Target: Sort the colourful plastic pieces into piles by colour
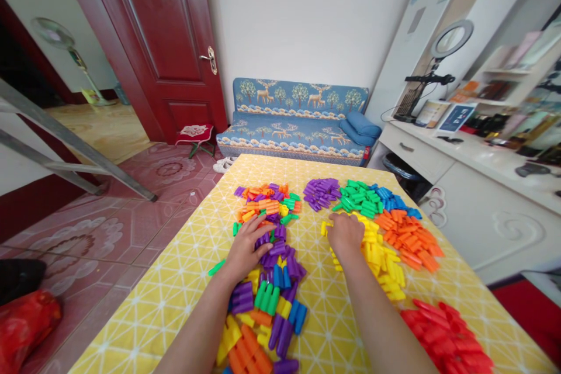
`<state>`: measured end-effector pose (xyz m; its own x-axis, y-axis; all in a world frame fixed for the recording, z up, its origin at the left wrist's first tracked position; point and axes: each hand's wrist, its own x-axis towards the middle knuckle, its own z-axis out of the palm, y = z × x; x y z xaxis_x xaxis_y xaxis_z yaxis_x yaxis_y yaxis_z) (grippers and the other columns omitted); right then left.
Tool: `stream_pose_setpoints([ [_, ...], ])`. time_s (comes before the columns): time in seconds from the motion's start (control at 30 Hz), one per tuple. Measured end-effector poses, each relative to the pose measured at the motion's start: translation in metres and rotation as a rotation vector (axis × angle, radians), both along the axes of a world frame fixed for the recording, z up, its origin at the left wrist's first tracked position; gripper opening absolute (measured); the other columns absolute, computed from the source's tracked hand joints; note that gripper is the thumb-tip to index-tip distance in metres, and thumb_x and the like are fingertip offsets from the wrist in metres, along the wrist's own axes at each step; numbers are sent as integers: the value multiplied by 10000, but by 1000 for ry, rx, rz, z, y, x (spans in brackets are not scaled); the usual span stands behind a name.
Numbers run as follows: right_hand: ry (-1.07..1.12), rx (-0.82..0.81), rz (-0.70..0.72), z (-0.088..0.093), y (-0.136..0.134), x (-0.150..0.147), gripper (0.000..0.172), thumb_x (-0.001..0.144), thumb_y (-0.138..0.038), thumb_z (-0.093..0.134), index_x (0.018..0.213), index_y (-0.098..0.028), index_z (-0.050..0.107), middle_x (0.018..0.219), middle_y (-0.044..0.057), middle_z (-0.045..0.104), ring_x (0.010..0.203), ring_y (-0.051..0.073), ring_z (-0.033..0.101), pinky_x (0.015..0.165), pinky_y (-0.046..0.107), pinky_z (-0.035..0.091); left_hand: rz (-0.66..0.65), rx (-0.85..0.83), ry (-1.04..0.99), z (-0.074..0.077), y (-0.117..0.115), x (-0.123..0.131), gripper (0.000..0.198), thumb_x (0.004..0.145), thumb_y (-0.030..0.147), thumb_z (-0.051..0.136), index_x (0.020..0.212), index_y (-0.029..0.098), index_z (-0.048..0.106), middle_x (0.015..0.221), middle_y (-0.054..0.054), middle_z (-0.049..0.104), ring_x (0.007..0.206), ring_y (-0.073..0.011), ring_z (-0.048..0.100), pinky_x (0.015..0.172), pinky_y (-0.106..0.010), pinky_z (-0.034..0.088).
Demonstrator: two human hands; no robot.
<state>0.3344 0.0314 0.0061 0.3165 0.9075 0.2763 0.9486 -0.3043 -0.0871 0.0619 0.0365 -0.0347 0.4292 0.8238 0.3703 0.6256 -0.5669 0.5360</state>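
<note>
My left hand [246, 247] rests on a long heap of mixed bullet-shaped plastic building blocks [280, 254], its fingers spread among purple and orange ones. My right hand [346, 235] is curled at the left edge of a pile of yellow building blocks [377, 254]. A yellow building block [325, 228] shows at its fingertips, which appear closed on it; the palm side is hidden. Behind that hand lie a purple pile [322, 193] and a green pile [360, 198]. To its right are orange blocks [412, 238] and blue blocks [392, 198].
A red pile [447, 336] lies near the right front of the table [184, 298], which has a yellow patterned cloth. Beyond the table stands a blue sofa [298, 123]. A white cabinet [491, 216] is on the right, metal ladder legs [87, 146] on the left.
</note>
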Motion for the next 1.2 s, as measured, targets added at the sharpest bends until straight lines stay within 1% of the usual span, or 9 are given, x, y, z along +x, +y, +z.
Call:
stream_pose_setpoints([
  [0.07,5,63,49,-4,-4,-1,176,756,-182,621,894,-233,716,955,93,674,950,269,518,746,361,310,-1,-2,-1,0,0,0,405,833,317,596,1237,295,578,1425,-67,439,1337,-283,345,1093,-513,292],
  [0.23,64,99,197,-18,-11,-7,154,767,-222,608,863,-261,722,994,57,674,989,270,467,799,390,283,0,-2,-9,3,-2,1,400,834,315,590,1233,292,581,1425,-62,438,1327,-280,361,1088,-510,303],
  [0.43,48,97,118,-22,-6,-4,191,777,-107,536,729,-182,705,849,132,671,967,294,469,785,424,284,3,4,-5,2,-2,1,403,831,317,597,1234,302,579,1429,-56,434,1335,-277,349,1096,-502,292],
  [0.5,72,120,130,-20,-6,-10,180,778,-114,537,740,-179,702,871,131,670,988,300,470,800,429,298,6,4,-7,1,-1,0,408,832,315,598,1240,305,573,1434,-54,428,1342,-275,340,1100,-498,286],
  [0.6,185,167,303,-15,-6,-31,186,768,-132,555,844,-208,707,981,77,666,1015,265,478,857,393,342,4,10,-7,0,-1,0,408,834,310,597,1242,307,570,1435,-52,426,1344,-273,335,1100,-496,287],
  [0.73,317,190,555,-6,6,-71,382,759,-89,521,1105,-193,645,1157,53,614,1091,209,478,950,321,372,-1,25,-6,-1,0,1,413,833,307,601,1245,309,568,1435,-50,425,1337,-269,344,1095,-496,295],
  [0.9,296,136,663,-2,31,-103,591,763,-69,508,1342,-180,476,1371,71,476,1233,225,397,1031,358,325,-6,30,-17,-3,3,0,454,828,330,604,1274,268,542,1422,-74,441,1334,-276,349,1096,-497,296],
  [1.03,297,120,666,-4,39,-110,480,778,-80,525,1235,-217,581,1232,57,591,1148,230,461,981,362,360,22,23,-72,-7,3,0,619,802,344,631,1369,208,423,1400,-116,459,1322,-289,368,1094,-497,301],
  [1.2,440,227,577,-11,24,-109,269,845,-194,517,1065,-231,667,1019,51,676,1006,230,537,896,349,399,37,25,-119,-11,4,1,664,784,322,647,1384,197,392,1382,-134,473,1304,-305,395,1082,-506,316],
])
